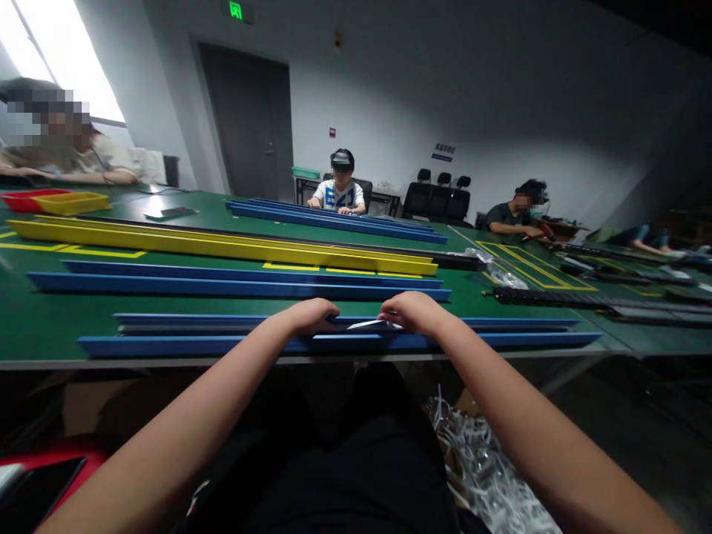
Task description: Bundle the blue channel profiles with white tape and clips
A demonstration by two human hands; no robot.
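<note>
The blue channel [500,340] lies lengthwise along the near edge of the green table [33,326]. Both hands rest on it at its middle. The left hand [308,315] curls over the channel, grip closed on it. The right hand [414,311] does likewise, beside a white strip [370,324] lying in the channel between the hands. Behind lie further blue channels [222,282] and a yellow channel [222,248].

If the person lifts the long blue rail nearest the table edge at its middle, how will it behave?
The blue rail is very long and thin, so its ends would probably sag or swing. It looks straight and rigid. Both hands, left hand and right hand, rest mid-length, suggesting balance matters.
</note>
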